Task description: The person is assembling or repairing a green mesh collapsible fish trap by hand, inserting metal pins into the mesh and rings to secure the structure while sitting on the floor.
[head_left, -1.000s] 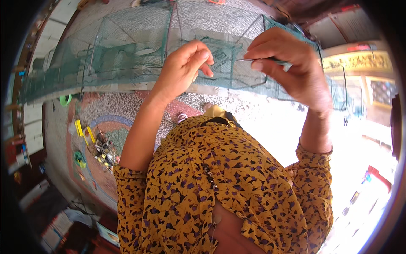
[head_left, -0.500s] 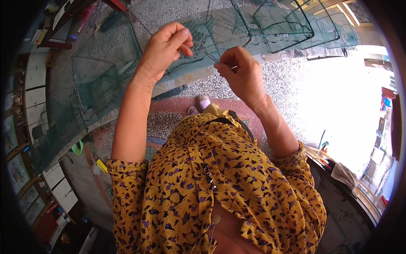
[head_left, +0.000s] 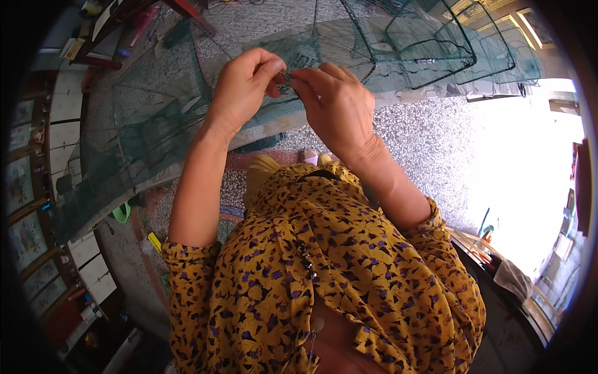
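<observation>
A long cage trap of green netting [head_left: 156,134] on dark frames stretches across in front of me. Over it, my left hand [head_left: 240,93] is closed in a pinch, thumb against the bent fingers. My right hand [head_left: 341,103] is pinched too, and its fingertips meet the left ones. Between the fingertips shows a small grey-green bit [head_left: 287,76], thin like twine or gathered mesh. Its exact kind is hidden by the fingers. The mesh passes behind both hands, and I cannot tell whether the left fingers hold some of it.
A dark wire frame [head_left: 430,70] of the trap stands at the right. Speckled floor [head_left: 411,134] shows below the net. A red-brown wooden leg [head_left: 96,61] is at upper left, wooden cabinets [head_left: 37,206] along the left. A brown cloth [head_left: 513,279] hangs over an edge at lower right.
My right hand has moved left to meet the left hand's fingertips. The thin grey looped strand that stuck out of its pinch is now mostly hidden. The left hand has shifted slightly.
</observation>
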{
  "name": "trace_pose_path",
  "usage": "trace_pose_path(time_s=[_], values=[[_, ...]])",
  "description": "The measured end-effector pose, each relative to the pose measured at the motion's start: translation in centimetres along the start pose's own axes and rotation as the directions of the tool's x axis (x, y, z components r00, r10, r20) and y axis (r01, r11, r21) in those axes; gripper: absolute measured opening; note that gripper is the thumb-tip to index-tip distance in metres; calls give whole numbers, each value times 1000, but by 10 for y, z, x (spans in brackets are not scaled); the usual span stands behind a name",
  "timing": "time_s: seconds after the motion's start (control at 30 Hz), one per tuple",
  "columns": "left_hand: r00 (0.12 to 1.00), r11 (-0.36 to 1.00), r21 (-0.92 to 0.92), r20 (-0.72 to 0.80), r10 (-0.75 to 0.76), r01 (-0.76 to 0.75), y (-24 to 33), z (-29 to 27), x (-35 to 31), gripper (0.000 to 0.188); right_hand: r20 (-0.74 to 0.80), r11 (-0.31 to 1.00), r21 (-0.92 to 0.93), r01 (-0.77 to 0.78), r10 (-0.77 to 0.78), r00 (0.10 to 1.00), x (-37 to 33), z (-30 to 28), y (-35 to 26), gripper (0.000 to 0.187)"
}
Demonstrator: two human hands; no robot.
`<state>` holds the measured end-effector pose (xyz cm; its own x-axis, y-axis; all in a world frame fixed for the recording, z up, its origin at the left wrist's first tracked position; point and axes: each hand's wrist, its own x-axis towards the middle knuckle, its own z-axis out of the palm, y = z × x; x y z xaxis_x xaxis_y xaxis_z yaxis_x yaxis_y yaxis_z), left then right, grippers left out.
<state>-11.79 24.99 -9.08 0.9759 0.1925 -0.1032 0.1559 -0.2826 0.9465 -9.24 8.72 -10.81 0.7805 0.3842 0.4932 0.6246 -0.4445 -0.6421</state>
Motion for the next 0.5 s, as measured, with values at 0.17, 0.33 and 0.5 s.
trace_pose_path(time_s=[0.17, 0.33, 0.5], values=[[931, 949, -5, -193, 309, -315, -1, 6, -4, 17, 2, 994, 52, 94, -94, 996, 29, 3, -4, 9], [969, 881, -405, -131, 209, -244, 4, 0, -7, 16, 180, 977, 214, -9, -30, 983, 39, -11, 1, 16], [966, 920, -298, -54, 251, -256, 21, 10, -9, 10, -96, 682, 699, 218, -212, 973, 54, -28, -41, 17]])
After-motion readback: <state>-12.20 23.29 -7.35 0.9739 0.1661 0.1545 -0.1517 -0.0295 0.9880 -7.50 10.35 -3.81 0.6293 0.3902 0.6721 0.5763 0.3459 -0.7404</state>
